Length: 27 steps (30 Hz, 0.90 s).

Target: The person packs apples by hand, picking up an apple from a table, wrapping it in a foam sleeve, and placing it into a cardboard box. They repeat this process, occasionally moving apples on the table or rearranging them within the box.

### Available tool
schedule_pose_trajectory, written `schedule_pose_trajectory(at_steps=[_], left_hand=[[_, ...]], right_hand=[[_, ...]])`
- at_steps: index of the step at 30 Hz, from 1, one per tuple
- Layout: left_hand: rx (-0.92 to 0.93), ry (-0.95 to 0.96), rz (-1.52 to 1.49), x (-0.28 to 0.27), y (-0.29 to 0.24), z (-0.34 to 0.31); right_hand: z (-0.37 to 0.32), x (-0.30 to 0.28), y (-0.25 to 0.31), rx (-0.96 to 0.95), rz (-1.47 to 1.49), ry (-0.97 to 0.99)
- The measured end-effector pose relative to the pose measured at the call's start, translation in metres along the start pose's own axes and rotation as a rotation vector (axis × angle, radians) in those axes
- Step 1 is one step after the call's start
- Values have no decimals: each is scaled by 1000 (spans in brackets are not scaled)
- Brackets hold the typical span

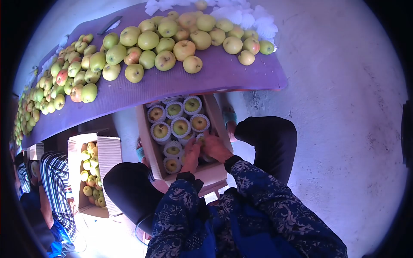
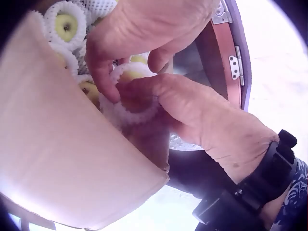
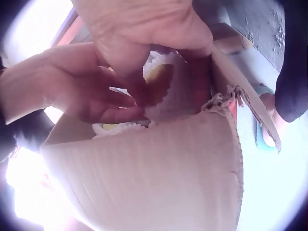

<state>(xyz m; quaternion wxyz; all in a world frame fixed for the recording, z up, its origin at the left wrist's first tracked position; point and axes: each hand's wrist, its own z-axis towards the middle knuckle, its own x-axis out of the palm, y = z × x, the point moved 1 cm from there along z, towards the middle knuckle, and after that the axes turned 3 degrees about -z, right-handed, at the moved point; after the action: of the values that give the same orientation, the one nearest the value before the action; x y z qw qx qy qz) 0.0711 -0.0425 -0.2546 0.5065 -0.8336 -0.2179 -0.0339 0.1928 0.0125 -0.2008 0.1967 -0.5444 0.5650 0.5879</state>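
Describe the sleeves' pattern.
The sleeves have pale scrollwork on dark blue, clearest in the head view.

No text, label, brand, number or sign is legible to you, operator: not on the box [image 2: 72, 149] around your left hand [image 1: 192, 155], the table [image 1: 241, 77] beyond it, or the strap [image 2: 275, 167] behind your right hand [image 1: 216, 147].

Purple table [image 1: 232, 77] bears loose apples [image 1: 148, 40] and, apparently, white foam nets [image 1: 247, 18]

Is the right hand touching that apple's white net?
Touching: in the right wrist view, the right hand grips the white net around an apple, between thumb and fingers.
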Motion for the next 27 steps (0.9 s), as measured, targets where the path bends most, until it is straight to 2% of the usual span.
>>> schedule_pose_trajectory(at_steps=[2, 5, 8, 11, 12, 14, 20, 23, 26, 27], left_hand=[[28, -22, 38, 4, -5, -4], [120, -14, 204, -14, 42, 32], [271, -102, 167, -8, 41, 23], [333, -32, 434, 1, 4, 7], [290, -2, 392, 0, 9, 11], [206, 65, 308, -1, 24, 21], [78, -41, 151, 11, 18, 17], [-10, -23, 100, 11, 11, 13], [200, -137, 686, 21, 12, 24], [203, -145, 732, 25, 11, 22]], right_hand=[[-2, -2, 4, 5, -35, 7], [-4, -9, 12, 13, -81, 38], [-1, -12, 17, 3, -203, 53], [-7, -39, 33, -82, -313, -55], [-9, -52, 34, -118, -344, -110], [1, -67, 20, -53, -244, -39], [-18, -121, 6, 3, -65, -24], [-31, -142, 13, 30, 15, -10], [-33, -133, 8, -15, 95, 0], [-31, -126, 5, -43, 127, -3]])
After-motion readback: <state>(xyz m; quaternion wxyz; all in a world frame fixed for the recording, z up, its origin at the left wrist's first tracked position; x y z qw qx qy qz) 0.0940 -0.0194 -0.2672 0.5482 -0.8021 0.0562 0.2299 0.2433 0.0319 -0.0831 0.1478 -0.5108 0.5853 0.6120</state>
